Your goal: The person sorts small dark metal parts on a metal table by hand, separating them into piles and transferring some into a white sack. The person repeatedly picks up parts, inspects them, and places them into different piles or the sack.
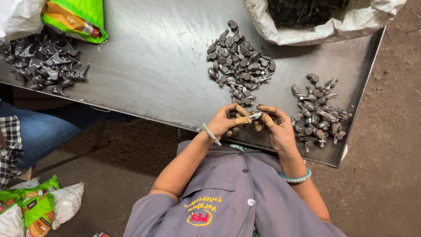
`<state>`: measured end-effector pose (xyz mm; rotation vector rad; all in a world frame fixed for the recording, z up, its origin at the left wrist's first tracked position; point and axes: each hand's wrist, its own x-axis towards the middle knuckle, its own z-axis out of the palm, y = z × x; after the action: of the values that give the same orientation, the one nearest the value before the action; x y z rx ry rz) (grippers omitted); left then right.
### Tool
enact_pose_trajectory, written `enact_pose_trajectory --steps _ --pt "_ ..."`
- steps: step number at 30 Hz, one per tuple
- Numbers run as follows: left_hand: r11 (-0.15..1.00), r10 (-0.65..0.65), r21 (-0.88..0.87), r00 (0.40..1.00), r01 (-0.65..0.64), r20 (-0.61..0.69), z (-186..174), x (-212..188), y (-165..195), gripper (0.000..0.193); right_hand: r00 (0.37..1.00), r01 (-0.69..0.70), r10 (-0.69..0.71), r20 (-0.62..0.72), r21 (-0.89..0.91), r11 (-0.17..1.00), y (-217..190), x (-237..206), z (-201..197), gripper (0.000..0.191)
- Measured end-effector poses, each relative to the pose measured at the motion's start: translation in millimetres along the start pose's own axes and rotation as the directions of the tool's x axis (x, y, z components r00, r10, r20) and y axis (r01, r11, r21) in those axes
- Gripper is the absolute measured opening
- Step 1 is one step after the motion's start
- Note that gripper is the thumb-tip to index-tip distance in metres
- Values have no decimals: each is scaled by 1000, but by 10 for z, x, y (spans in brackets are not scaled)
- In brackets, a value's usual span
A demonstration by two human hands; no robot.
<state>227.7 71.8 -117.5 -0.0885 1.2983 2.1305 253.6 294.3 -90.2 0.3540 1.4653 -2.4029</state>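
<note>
Gripping a small grey metal part [255, 116] between both hands at the near edge of the steel table [153, 66]: left hand [228, 120] & right hand [274, 125] are pressing together, fingertips wrapped in tan tape. Dull forged pieces are lying in a middle pile [239, 66] & a right pile [318, 114]; the part's shape is prob. the same, hard to tell.

small metal part [255, 115]: mostly hidden by fingers | white sack [333, 26]: cut off at top | seated person's leg [39, 131]: cut off left
</note>
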Motion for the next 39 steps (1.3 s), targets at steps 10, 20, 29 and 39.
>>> enact_pose_trajectory --steps 10,20,29,39 --pt "937 -184 -255 957 240 224 -134 -4 -81 18 999 -44 43 -21 -47 998 214 40 -127 27" --pt "860 -207 -458 974 226 93 -172 -35 82 43 920 370 -355 166 -670 644 -46 77 372 14" --pt "998 37 47 984 -30 -173 -228 -91 340 31 863 314 -416 286 -950 -1 -335 154 766 44" --pt "777 288 629 898 -16 -333 36 -144 479 45 841 328 -444 311 -944 -39 -375 87 366 40"
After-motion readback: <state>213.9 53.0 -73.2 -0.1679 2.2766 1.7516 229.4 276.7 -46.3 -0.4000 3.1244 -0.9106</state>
